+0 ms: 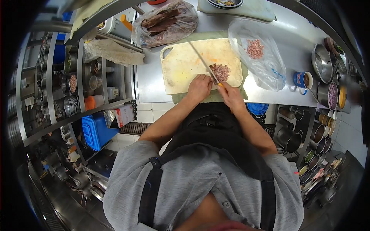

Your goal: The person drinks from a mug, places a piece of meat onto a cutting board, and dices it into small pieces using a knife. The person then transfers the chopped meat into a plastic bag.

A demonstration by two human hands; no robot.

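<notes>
My right hand [231, 96] is closed around the yellow handle of a kitchen knife [202, 59]. Its long blade slants up and left over the white cutting board [177, 57]. Beside the blade, my left hand [199, 86] has its fingers curled at the board's near edge, pressed on a small dark-reddish piece of meat that they mostly cover. A heap of finely diced meat [221, 72] lies just right of the blade. Under the board, a green cloth [243, 86] sticks out.
A clear plastic bag [266, 71] with diced pink meat [255, 49] lies to the right. Behind the board sits a bag of large dark meat pieces [163, 23]. A blue cup [302, 80] and metal bowls [323, 61] stand at the right; shelving [81, 77] is on the left.
</notes>
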